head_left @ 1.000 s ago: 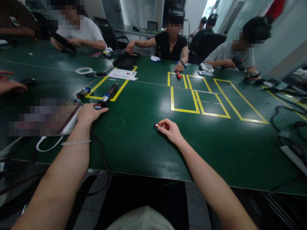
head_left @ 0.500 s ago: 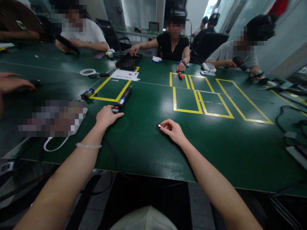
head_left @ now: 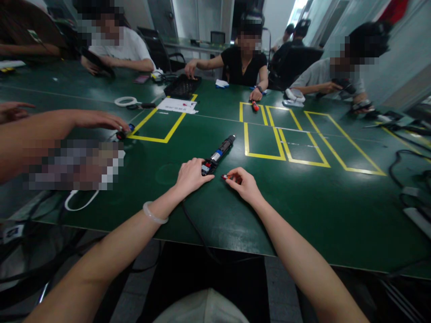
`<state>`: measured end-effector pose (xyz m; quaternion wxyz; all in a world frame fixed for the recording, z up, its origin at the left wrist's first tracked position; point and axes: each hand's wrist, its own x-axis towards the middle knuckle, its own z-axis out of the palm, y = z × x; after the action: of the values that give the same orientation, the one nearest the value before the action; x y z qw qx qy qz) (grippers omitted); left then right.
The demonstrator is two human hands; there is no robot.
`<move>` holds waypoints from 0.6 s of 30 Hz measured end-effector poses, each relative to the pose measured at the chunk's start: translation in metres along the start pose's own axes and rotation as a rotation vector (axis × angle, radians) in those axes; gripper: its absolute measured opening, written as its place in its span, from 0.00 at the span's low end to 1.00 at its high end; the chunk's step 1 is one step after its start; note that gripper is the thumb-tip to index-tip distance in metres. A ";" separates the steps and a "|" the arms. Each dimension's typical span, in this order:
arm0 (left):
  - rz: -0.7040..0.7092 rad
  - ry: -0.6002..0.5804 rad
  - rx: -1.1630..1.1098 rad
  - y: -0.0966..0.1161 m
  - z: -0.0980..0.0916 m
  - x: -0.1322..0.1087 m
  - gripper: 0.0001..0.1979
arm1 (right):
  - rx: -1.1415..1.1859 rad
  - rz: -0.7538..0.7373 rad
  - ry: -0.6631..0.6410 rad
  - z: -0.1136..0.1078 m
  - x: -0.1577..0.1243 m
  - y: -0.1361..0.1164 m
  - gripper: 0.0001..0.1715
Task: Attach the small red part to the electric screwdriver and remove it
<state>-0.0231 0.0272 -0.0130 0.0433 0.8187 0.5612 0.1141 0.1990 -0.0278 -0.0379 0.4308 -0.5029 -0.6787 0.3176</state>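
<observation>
In the head view, the left hand point(head_left: 192, 176) has its thumb and fingers on either side of the near end of a dark cylindrical tool point(head_left: 220, 152), which points far and to the right. Whether the tool's body rests on the green table point(head_left: 303, 215) or is held just above it, I cannot tell. The right hand point(head_left: 245, 184) pinches a small red piece point(head_left: 224, 177) between thumb and fingertips, just to the right of the tool's near end.

As for how far things stand, both items are in hand and near each other, but a gap remains between them: nothing is joined. The yellow tape rectangles point(head_left: 266, 157) lie beyond, and the tool is outside them, between the left and right groups. At the left, another person's hand point(head_left: 101, 120) reaches to a second dark cylinder point(head_left: 125, 131) beside the tape.

On writing: a white sheet point(head_left: 178, 105) at the far left carries a dark printed line and a small red mark, too blurred to read. The tool has a blue band and pale and red patches, with no legible lettering. No brand can be made out.
</observation>
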 end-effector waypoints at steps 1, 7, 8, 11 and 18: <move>0.019 -0.004 -0.005 0.005 0.001 -0.002 0.31 | -0.015 -0.009 0.003 0.000 0.000 0.000 0.09; 0.104 -0.015 -0.039 0.021 0.006 -0.008 0.28 | -0.111 -0.047 0.010 0.003 -0.001 0.003 0.08; 0.111 -0.019 -0.045 0.023 0.006 -0.009 0.28 | -0.133 -0.053 0.011 0.003 -0.001 0.003 0.07; 0.137 -0.036 -0.062 0.025 0.007 -0.010 0.28 | -0.211 -0.081 -0.004 0.004 -0.002 0.003 0.06; 0.194 -0.059 -0.063 0.027 0.004 -0.011 0.28 | -0.332 -0.142 -0.053 0.003 -0.005 -0.003 0.02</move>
<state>-0.0018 0.0075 -0.0131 0.0744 0.8705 0.4737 0.1112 0.1957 -0.0333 -0.0381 0.3450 -0.5093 -0.7669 0.1831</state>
